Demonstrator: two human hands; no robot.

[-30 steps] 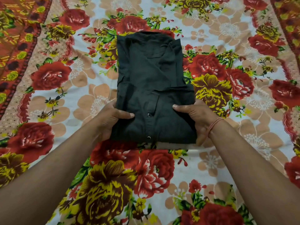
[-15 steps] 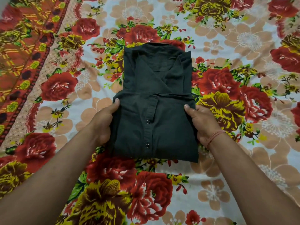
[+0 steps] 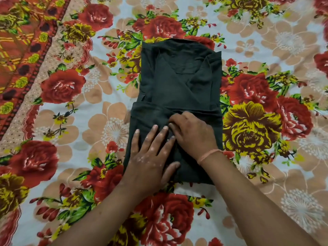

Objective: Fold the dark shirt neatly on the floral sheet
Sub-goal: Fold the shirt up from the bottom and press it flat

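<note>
From the head view, you are looking down at the dark shirt (image 3: 179, 86), lying folded in the middle of the floral sheet (image 3: 266, 50). Your left hand (image 3: 150, 155) is pressing flat on the shirt's near half, fingers spread, grasping nothing. Your right hand (image 3: 193, 135) is resting just beside it, fingers curled on the fabric; whether they are pinching cloth, you cannot tell. A thread band (image 3: 207, 155) is circling your right wrist.

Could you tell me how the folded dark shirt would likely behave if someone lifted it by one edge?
The dark shirt would probably sag and unfold: it is soft cloth in loose layers. It looks light. Pushed, it would likely bunch on the floral sheet rather than slide, since the left hand and right hand already press it flat.
</note>
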